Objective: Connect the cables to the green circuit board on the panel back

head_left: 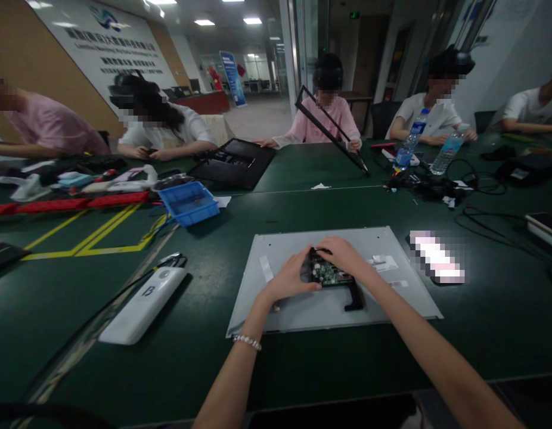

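A grey metal panel point(298, 316) lies flat on the green table in front of me. On its middle sits a small green circuit board point(328, 274) with black parts. My left hand point(290, 280) is curled around the board's left edge. My right hand point(345, 255) arches over the board's far side, fingers bent down onto it. Both hands grip the board. A black strip point(356, 300) runs from the board toward me. White tape pieces point(383, 261) stick to the panel.
A white power bank point(144, 304) with a cable lies at my left, a blue tray point(189, 202) beyond it. A phone point(437, 257) lies right of the panel. Water bottles point(410, 143) and cables sit far right. Several people sit around the table; one holds a black frame point(332, 128).
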A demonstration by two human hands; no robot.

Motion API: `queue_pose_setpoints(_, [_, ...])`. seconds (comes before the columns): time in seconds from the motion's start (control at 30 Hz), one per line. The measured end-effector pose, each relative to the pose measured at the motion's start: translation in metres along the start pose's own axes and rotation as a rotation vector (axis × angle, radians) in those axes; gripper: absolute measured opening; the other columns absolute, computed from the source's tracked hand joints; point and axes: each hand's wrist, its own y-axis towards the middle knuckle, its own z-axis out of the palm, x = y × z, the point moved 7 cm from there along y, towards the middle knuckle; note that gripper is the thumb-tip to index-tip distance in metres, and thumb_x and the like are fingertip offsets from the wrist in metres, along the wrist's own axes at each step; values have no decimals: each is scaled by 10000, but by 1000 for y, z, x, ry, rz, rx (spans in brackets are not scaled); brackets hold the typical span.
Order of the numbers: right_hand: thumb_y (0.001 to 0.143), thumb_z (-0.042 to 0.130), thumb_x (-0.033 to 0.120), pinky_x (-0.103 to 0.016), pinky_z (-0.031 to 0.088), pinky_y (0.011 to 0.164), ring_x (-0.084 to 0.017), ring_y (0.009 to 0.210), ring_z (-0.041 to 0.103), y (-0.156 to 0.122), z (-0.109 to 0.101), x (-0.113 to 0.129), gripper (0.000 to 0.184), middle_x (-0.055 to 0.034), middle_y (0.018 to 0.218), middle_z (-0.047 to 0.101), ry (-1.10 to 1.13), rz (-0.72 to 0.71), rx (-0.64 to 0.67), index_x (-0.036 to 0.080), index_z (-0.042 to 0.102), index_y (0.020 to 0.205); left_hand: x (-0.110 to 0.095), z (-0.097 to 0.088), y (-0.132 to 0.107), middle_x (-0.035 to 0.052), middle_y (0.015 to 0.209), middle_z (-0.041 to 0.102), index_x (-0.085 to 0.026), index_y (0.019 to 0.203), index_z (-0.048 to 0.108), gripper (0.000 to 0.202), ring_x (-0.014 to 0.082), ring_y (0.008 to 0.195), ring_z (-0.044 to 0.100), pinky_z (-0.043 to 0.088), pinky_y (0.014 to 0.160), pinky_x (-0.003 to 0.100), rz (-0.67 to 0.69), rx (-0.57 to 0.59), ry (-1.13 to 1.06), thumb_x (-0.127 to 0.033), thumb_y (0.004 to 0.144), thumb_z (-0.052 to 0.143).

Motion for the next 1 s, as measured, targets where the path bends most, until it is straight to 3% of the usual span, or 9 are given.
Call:
queue_pose_setpoints(0.2, [891, 476, 269, -336, 404, 922, -207, 1028, 566, -20, -25, -13, 253, -73, 1068, 665, -18, 80, -74, 188, 653, 1051, -3, -3, -1, 150, 1429, 334, -189, 1451, 160, 990, 324, 1284, 348, 272, 1071, 498, -39, -1, -14, -416, 666, 718])
queue_pose_setpoints(0.43, [776, 555, 203, -363, 407, 933, -233, 1032, 563, -99, -61, -95, 324, -115, 1102, 616, -70, 421, -65, 161, 634, 1087, -4, -3, -2, 153, 1435, 316, -203, 1454, 150, 965, 343, 1285, 338, 268, 1057, 542, -39, 4, -32, -379, 679, 698])
queue_pose_setpoints(0.53, [760, 556, 206, -335, 441, 865, -210, 920, 598, -118, -66, -112, 308, -105, 1023, 626, -48, 516, -67, 165, 649, 1051, -3, -3, 0, 157, 1444, 302, -190, 1457, 136, 986, 346, 1298, 318, 251, 1071, 535, -41, 6, -31, -374, 671, 701])
queue_pose_setpoints(0.67, [770, 563, 252, -306, 468, 759, -187, 817, 612, -127, -66, -113, 266, -74, 942, 633, -7, 569, -51, 190, 658, 1010, -4, -4, 2, 145, 1465, 276, -202, 1457, 137, 964, 345, 1313, 302, 252, 1076, 526, -52, 12, -32, -408, 692, 686])
queue_pose_setpoints(0.8, [784, 572, 307, -289, 475, 748, -169, 813, 618, -130, -66, -106, 287, -81, 998, 623, 37, 545, -118, 177, 645, 1030, -7, -5, 2, 130, 1472, 278, -205, 1452, 161, 909, 323, 1323, 304, 256, 1092, 490, -59, 6, -29, -447, 730, 659])
queue_pose_setpoints(1.0, [817, 529, 291, -294, 475, 786, -169, 834, 617, -142, -70, -105, 280, -92, 1025, 624, 78, 537, -171, 159, 637, 1040, -8, -11, 5, 86, 1475, 299, -216, 1426, 225, 622, 239, 1327, 328, 266, 1105, 407, -84, -98, -21, -443, 891, 445])
